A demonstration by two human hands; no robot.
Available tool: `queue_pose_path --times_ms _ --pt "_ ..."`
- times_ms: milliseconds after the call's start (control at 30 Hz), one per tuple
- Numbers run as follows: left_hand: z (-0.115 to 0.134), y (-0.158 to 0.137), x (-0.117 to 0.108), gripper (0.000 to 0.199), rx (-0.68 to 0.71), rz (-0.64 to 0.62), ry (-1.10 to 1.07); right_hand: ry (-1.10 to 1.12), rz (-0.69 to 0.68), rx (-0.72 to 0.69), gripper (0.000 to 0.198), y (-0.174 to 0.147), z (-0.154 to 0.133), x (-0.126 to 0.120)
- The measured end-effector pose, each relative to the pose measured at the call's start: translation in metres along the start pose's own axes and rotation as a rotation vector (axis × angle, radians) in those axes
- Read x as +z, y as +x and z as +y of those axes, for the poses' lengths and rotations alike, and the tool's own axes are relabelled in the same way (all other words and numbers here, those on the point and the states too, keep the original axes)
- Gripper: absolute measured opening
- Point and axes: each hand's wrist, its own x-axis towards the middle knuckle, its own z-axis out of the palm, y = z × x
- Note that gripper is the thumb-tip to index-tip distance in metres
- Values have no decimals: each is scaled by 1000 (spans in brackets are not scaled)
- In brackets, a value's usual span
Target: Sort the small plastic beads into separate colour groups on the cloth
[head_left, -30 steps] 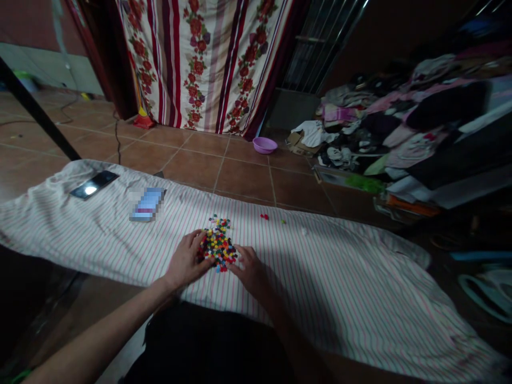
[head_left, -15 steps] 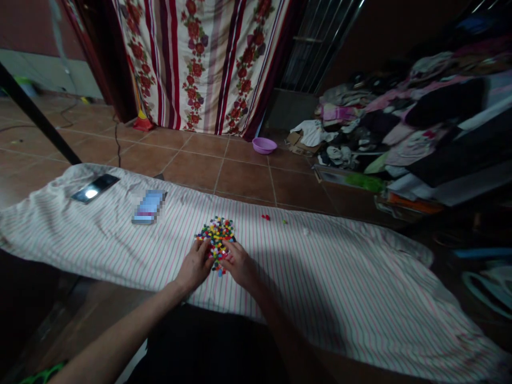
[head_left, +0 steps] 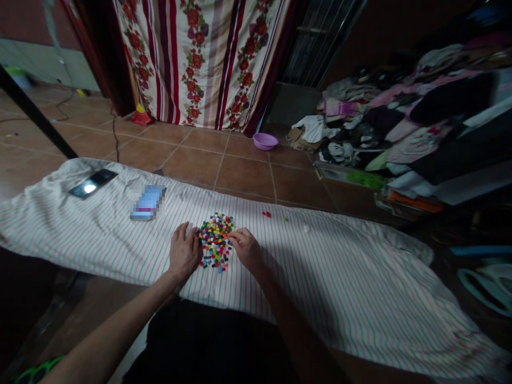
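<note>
A loose heap of small multicoloured plastic pieces [head_left: 216, 248] lies on a striped cloth [head_left: 320, 288]. At the heap's left edge my left hand [head_left: 186, 250] rests palm down, its fingers stretched out and touching the border of the pieces. My right hand [head_left: 247, 249] is at the heap's right side, thumb and forefinger pinched together. An orange piece [head_left: 225, 236] shows right at those fingertips; whether it is held is too small to tell. Farther right on the cloth lie small red pieces [head_left: 266, 214], a green piece [head_left: 285, 218] and a white piece [head_left: 306, 229].
A phone with a blurred screen [head_left: 148, 202] and a dark shiny phone-like slab [head_left: 92, 184] lie at the cloth's left. On the tiled floor beyond stand a purple basin [head_left: 265, 142] and a red broom head [head_left: 141, 116]. Heaped clothes [head_left: 372, 117] fill the right.
My left hand has moved left off the pieces and flattened beside them. My right hand has drawn slightly right and up and closed into a pinch, uncovering more of the heap.
</note>
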Motion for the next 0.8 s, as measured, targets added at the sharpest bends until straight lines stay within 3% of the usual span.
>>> queue_pose_path --times_ms 267,567,800 --pt "16 -18 25 40 42 -41 84 -273 -123 93 15 22 -18 20" --pt "9 -16 29 37 6 -44 151 -95 -127 41 17 11 -4 19" --pt "9 -15 26 36 27 -92 163 -146 -222 -22 21 14 -8 18"
